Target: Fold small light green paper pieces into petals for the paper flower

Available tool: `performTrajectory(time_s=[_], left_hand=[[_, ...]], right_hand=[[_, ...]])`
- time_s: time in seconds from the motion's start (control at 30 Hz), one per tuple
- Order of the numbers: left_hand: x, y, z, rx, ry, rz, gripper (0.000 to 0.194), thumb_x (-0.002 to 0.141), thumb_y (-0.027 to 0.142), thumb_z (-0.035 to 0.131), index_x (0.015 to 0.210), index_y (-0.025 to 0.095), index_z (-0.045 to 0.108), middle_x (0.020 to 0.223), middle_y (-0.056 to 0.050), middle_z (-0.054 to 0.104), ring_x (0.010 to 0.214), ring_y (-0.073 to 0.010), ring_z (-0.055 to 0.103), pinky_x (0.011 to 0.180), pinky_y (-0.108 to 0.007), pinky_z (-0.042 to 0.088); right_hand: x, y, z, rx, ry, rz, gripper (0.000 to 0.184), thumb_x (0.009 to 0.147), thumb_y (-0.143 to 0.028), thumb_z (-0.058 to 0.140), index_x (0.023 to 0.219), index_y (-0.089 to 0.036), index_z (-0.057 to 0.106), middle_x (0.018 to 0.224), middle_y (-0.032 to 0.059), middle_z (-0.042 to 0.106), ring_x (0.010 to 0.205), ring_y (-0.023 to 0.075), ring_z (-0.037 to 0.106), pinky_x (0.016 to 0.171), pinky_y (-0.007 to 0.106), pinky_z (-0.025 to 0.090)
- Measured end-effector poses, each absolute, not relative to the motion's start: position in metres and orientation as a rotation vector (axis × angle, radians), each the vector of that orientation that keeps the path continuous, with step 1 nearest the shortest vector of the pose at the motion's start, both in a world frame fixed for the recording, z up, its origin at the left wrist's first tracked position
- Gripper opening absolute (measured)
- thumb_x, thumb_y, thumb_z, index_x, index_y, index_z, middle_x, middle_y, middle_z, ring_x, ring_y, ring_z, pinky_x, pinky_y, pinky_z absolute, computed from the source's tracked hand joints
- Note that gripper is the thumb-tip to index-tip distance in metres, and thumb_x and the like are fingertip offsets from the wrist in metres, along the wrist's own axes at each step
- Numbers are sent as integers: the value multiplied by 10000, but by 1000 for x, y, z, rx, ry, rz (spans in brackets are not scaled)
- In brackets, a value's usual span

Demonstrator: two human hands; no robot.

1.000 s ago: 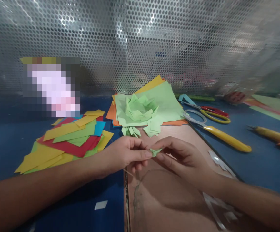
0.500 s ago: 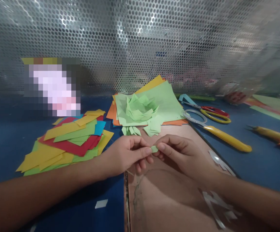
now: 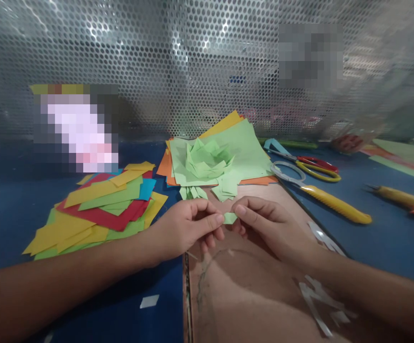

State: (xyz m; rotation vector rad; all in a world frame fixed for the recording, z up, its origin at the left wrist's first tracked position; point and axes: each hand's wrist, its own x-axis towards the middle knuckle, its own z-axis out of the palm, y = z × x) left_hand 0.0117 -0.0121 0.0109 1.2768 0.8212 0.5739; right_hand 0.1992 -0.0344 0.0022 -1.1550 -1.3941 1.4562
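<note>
Between both hands is a small folded piece of light green paper point(image 3: 230, 218). My left hand point(image 3: 196, 226) pinches its left end between thumb and fingers. At its right end, my right hand point(image 3: 260, 221) pinches it the same way. Just beyond the hands lie folded green paper pieces point(image 3: 225, 188) and more of them in a small pile point(image 3: 193, 193). Farther back, a bowl-shaped ring of folded green paper point(image 3: 210, 159) rests on a stack of green, yellow and orange sheets point(image 3: 252, 147).
Left of the hands lies a heap of coloured paper strips point(image 3: 110, 205). To the right are scissors with red and yellow handles point(image 3: 319, 169), a yellow-handled tool with a grey ring point(image 3: 339, 202) and another yellow tool point(image 3: 403, 197). White scraps point(image 3: 317, 300) lie on the brown board point(image 3: 228, 309).
The two hands have drawn slightly apart, so more of the green paper shows between them. Both still pinch it; the things around them have stayed in place.
</note>
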Motion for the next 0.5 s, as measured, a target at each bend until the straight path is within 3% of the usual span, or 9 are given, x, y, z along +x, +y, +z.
performTrajectory(time_s=[0.23,0.5], left_hand=[[12,-12,10,1278,873,612,236,791,345,631,720,142,534,614,20,604,468,-55,515,449,-155,428],[13,-13,13,1312,856,544,229,801,306,624,676,138,531,561,30,580,430,-41,493,424,-138,417]], right_hand=[[203,-31,-2,-1131,-1402,1367,315,859,-474,531,805,-169,591,680,-3,581,618,89,486,592,218,395],[199,-35,4,-1198,-1526,1315,305,777,-451,635,719,-165,546,615,-33,492,540,75,411,492,207,318]])
